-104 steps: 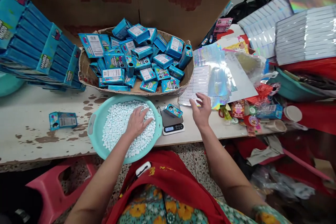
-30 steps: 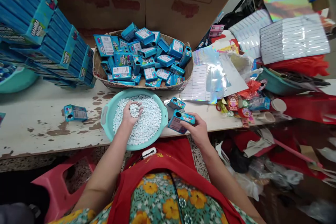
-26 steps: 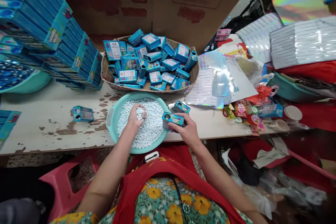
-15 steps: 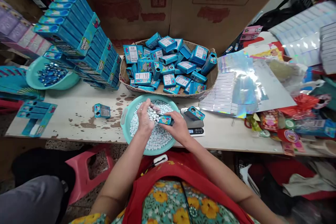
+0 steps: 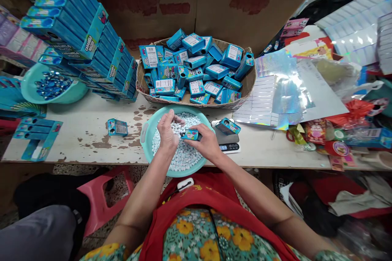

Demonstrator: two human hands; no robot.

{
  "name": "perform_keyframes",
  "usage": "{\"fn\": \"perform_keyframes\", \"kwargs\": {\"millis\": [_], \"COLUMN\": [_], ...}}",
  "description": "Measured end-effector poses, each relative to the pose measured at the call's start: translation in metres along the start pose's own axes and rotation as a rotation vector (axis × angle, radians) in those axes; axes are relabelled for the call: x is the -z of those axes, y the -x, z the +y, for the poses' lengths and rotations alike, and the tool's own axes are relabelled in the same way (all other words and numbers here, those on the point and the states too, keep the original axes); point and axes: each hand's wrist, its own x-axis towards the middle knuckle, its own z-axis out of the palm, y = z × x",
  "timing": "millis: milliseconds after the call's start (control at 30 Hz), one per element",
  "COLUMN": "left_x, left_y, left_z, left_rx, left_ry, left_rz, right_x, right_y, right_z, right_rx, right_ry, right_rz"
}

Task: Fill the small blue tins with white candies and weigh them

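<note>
My left hand (image 5: pixel 168 131) is cupped around a heap of small white candies (image 5: pixel 177 129), above a turquoise basin (image 5: pixel 146 147) full of more of them. In my right hand (image 5: pixel 204 142) is a small blue candy box (image 5: pixel 190 134), lying on its side with one end against the candies in my left palm. Just right of the basin, another blue box (image 5: pixel 227 126) rests on a digital scale (image 5: pixel 230 147); its lit display is too small to read surely. Behind the basin stands a torn-edged cardboard box (image 5: pixel 196 104) heaped with similar blue boxes.
Tall stacks of blue display packs (image 5: pixel 88 49) stand at the left, beside a bowl (image 5: pixel 27 85) of blue wrapped pieces. A single blue box (image 5: pixel 117 127) lies on the worn white table (image 5: pixel 88 147). Shiny sheets (image 5: pixel 275 89) cover the right side. Someone's grey-clad knee (image 5: pixel 39 232) shows lower left.
The view has shifted slightly. My hands stay together over the basin, and the small box in my right hand has turned a little more level against the candies.
</note>
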Motion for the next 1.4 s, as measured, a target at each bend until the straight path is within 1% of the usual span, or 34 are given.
{"fn": "perform_keyframes", "kwargs": {"millis": [233,333,433,567,633,867,933,1000,1067,1100,1133,1200,1267,1333,1400], "left_x": [0.005,0.007,0.008,0.008,0.008,0.008,0.011,0.017,0.025,0.028,0.030,0.031,0.028,0.023,0.024], "left_y": [0.004,0.006,0.008,0.009,0.009,0.010,0.007,-0.003,-0.018,-0.027,-0.036,-0.051,-0.059,-0.058,-0.052], "left_z": [0.001,0.001,0.001,0.002,0.003,0.006,0.005,-0.002,-0.016,-0.026,-0.038,-0.064,-0.087,-0.102,-0.107], "left_rx": [-0.011,-0.028,-0.032,-0.043,-0.043,-0.021,-0.015,-0.019,-0.052,-0.087,-0.135,-0.249,-0.345,-0.383,-0.386], "left_ry": [-0.055,-0.070,-0.077,-0.067,-0.072,-0.068,-0.036,-0.034,-0.156,-0.287,-0.460,-0.857,-1.198,-1.424,-1.539], "left_rz": [0.022,0.014,-0.026,-0.027,-0.045,-0.109,-0.131,-0.124,-0.089,-0.090,-0.120,-0.242,-0.344,-0.428,-0.549], "right_x": [-0.006,-0.008,-0.010,-0.014,-0.016,-0.023,-0.022,-0.016,-0.006,0.000,0.006,0.018,0.027,0.034,0.039], "right_y": [0.003,0.004,0.004,0.005,0.006,0.004,0.004,0.008,0.014,0.018,0.022,0.030,0.036,0.039,0.039], "right_z": [-0.004,-0.006,-0.009,-0.012,-0.013,-0.001,0.004,0.007,0.007,0.007,0.007,0.006,0.005,0.004,0.001], "right_rx": [-0.006,-0.020,-0.024,-0.034,-0.046,-0.062,-0.079,-0.093,-0.089,-0.085,-0.082,-0.082,-0.096,-0.097,-0.091], "right_ry": [0.003,0.003,0.010,0.001,-0.015,-0.096,-0.145,-0.205,-0.269,-0.296,-0.318,-0.338,-0.323,-0.300,-0.288], "right_rz": [0.018,0.025,0.034,0.039,0.047,0.060,0.072,0.084,0.098,0.104,0.114,0.135,0.153,0.166,0.186]}}
